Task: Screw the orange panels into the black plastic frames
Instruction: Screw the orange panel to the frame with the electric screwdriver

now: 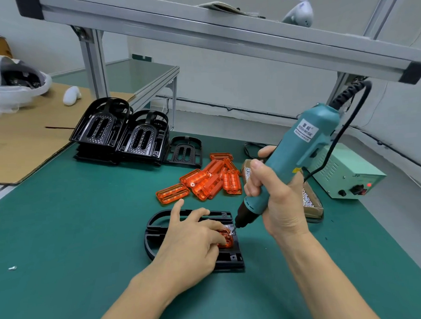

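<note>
A black plastic frame (157, 224) lies flat on the green mat in front of me. An orange panel (228, 239) sits in it, mostly hidden under my left hand (195, 242), whose fingers press down on the panel and frame. My right hand (276, 200) grips a teal electric screwdriver (303, 153), tilted, with its bit tip on a screw at the panel's far right corner. A heap of loose orange panels (203, 181) lies just behind the frame.
Stacks of black frames (121, 132) stand at the back left, one lying flat beside them. A box of screws (310, 200) and a pale green power supply (345, 175) sit to the right. Cardboard (23, 138) covers the left bench. An aluminium rail (223, 33) crosses overhead.
</note>
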